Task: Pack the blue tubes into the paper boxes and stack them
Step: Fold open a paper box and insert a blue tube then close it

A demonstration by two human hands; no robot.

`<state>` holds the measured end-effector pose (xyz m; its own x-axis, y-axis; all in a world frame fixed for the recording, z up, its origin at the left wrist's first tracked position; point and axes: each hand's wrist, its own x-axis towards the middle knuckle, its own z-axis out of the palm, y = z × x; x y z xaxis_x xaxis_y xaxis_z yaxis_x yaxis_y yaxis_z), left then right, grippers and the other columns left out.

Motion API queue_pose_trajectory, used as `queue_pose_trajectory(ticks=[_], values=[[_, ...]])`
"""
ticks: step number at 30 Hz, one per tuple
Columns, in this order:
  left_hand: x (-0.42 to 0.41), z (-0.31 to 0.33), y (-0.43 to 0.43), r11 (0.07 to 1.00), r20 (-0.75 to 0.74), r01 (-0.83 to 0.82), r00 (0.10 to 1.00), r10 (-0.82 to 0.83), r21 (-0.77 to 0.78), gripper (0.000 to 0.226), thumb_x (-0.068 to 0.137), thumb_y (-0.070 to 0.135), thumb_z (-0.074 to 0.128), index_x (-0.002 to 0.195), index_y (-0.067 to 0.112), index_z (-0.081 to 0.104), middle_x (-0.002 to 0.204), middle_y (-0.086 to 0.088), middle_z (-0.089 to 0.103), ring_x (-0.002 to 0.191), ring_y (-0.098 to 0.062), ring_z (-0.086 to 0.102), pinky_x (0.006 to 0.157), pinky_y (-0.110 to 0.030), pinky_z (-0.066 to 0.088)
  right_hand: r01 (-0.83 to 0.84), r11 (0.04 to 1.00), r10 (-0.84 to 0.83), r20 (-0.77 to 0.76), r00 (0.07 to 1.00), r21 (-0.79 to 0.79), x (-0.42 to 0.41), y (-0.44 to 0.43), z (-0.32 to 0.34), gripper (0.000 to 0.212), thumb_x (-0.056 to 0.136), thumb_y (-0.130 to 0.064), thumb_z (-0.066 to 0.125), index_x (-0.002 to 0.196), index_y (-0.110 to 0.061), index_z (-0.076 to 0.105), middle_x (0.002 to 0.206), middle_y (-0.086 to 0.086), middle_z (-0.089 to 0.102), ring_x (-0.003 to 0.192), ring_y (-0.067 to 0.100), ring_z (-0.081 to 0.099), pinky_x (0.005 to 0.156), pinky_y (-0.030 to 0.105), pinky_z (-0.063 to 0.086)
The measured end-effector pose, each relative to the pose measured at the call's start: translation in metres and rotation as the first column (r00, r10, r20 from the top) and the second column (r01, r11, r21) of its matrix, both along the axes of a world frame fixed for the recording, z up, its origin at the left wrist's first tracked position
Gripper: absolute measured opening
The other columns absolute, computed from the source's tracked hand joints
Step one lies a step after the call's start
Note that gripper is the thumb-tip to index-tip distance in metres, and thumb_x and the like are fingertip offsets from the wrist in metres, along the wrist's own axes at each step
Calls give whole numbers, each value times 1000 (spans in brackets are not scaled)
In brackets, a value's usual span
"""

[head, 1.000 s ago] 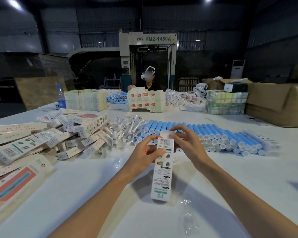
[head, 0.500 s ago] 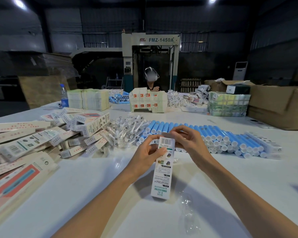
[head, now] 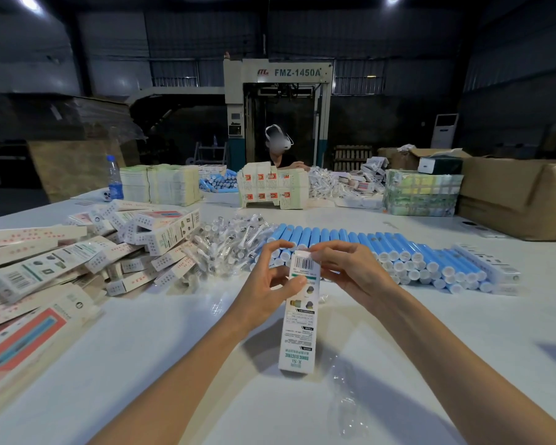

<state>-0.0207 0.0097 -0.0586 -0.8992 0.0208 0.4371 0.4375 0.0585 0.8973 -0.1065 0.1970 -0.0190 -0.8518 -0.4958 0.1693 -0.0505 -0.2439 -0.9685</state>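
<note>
Barely any change from a second ago, honestly; same paper box (head: 299, 319) standing on its bottom end on the white surface (head: 174, 364), same spot, barcode end up; left hand (head: 267, 293) gripping it near the top, thumb flat on the printed face, the other fingers (head: 276, 248) curled up by the top corner; right hand (head: 350, 274) pinching the top end, fingertips bent over the white flap; only tiny shuffles of the fingertips there compared with before, so looks like the same flap-tucking step dragging on rather than anything new; no telling from here whether already loaded with a tube, though going by the flap work, probably yes; row of blue tubes (head: 366, 248) lying just behind the hands, untouched, plenty left; heap of boxes (head: 161, 232) off to the left, pile of clear-wrapped bits (head: 231, 242) between heap and tubes; meaning for the job: likely one more box nearly sealed, then over to the heap and back for another tube; worth watching for the flap buckling if pushed in crooked.
</note>
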Motion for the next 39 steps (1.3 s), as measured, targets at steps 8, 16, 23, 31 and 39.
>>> queue_pose_trajectory(ticks=[8,16,23,31,39], values=[[-4,-4,-2,997,-8,-71,997,71,-25,39,100,19,76,131,36,59,115,-9,79,107,-32,74,86,-35,62,-79,994,91,-173,981,74,6,6,0,15,95,-5,72,108,-3,80,115,15,77,111,31,73,89,32,60],[-8,-5,-6,993,-34,-116,993,117,33,45,94,28,77,134,35,58,115,-10,80,110,-41,72,98,-50,58,153,987,-123,-380,917,48,16,-10,-16,18,95,-12,73,111,-18,80,108,1,80,102,21,75,91,38,58],[-8,-6,-6,992,-63,-124,990,126,28,43,94,27,78,132,30,58,121,-8,78,110,-35,74,100,-54,58,157,987,-131,-402,906,32,12,-13,-19,17,96,-13,73,109,-18,81,109,2,80,105,21,75,94,39,56],[-12,-9,-10,969,-27,-55,998,64,242,38,99,13,76,129,26,56,122,-8,75,114,-29,74,86,-39,63,-34,999,32,-56,998,-20,22,-23,-35,39,103,-38,62,142,-36,58,126,-4,74,114,19,71,92,35,56],[-14,-11,-20,962,-62,-115,989,134,247,37,91,18,77,123,27,61,120,-2,76,119,-22,71,91,-34,61,-130,963,162,-119,980,238,36,-16,-34,44,103,-55,57,137,-26,61,125,15,69,104,34,73,93,44,60]])
